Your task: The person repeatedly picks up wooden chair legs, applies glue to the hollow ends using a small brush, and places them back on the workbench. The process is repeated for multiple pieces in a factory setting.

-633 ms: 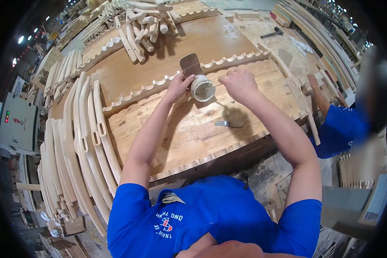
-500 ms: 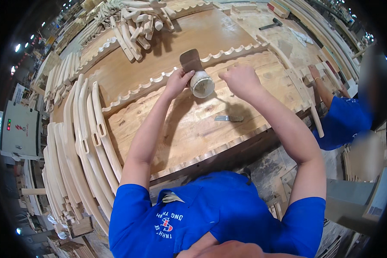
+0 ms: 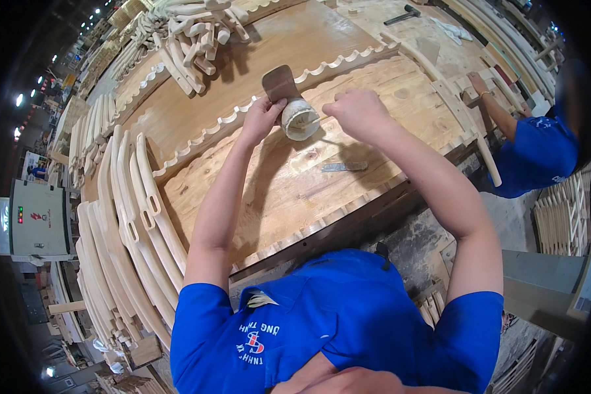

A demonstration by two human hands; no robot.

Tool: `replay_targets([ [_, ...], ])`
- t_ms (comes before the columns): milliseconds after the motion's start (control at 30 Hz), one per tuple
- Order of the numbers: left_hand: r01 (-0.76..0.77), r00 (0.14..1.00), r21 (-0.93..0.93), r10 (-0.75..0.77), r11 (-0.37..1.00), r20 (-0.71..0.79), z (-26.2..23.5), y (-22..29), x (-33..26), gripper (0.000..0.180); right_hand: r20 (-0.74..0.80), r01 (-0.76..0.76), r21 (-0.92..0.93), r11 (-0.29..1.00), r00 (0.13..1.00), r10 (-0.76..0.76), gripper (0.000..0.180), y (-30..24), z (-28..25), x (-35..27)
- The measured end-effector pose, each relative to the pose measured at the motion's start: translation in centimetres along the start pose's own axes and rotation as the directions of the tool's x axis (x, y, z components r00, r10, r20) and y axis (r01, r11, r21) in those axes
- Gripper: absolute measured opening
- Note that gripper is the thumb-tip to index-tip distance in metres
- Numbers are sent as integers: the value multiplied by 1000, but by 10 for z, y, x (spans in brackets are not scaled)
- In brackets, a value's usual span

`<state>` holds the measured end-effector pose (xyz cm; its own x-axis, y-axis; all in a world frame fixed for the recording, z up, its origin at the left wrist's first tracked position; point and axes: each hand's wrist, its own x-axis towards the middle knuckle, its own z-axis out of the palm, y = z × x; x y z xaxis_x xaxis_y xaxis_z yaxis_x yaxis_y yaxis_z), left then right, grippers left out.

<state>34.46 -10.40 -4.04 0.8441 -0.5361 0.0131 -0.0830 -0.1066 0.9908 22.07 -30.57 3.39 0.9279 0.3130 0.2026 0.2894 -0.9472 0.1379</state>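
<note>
My left hand (image 3: 261, 119) closes around a brown, curved flat piece (image 3: 279, 84) and the side of a whitish, crusted cup (image 3: 301, 121). The cup tips toward me, so its opening shows. Just right of it, my right hand (image 3: 361, 113) is closed on a thin pale stick (image 3: 318, 121), whose far end reaches the cup's rim. Below them a flat metal strip (image 3: 345, 167) lies on the wooden bench top (image 3: 276, 197). Whether the brown piece touches the cup behind my fingers is hidden.
Long shaped wooden parts (image 3: 131, 217) lean along the bench's left side. Scalloped wooden rails (image 3: 210, 132) cross the bench. Beyond them lies a heap of short wooden parts (image 3: 194, 39). A hammer (image 3: 402, 14) rests at the far right, near a co-worker's arm (image 3: 499, 118).
The view has shifted slightly. My right hand has come closer to the cup, and the thin stick now shows at its rim. My left hand keeps its hold.
</note>
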Motion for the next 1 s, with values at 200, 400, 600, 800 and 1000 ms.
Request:
replay_targets([
  [200, -52, 999, 179, 51, 983, 9, 2, 1, 0, 25, 61, -22, -16, 1000, 998, 23, 18, 1, 2, -2],
  [400, -56, 998, 192, 61, 980, -21, 7, 2, -2, 26, -23, -48, 41, 998, 999, 49, 17, -2, 3, -10],
  [600, -27, 998, 192, 39, 981, -57, 11, 3, -5, 25, 24, -96, 53, 994, 995, 95, 15, 1, 7, -17],
  [800, -18, 994, 123, 32, 992, -109, 11, 0, -9, 25, 4, -155, 162, 975, 988, 156, 16, 5, 17, -32],
  [1000, -46, 976, 91, 64, 995, -210, 19, -2, -14, 26, 164, -416, 371, 830, 909, 382, 18, -6, 41, -44],
])
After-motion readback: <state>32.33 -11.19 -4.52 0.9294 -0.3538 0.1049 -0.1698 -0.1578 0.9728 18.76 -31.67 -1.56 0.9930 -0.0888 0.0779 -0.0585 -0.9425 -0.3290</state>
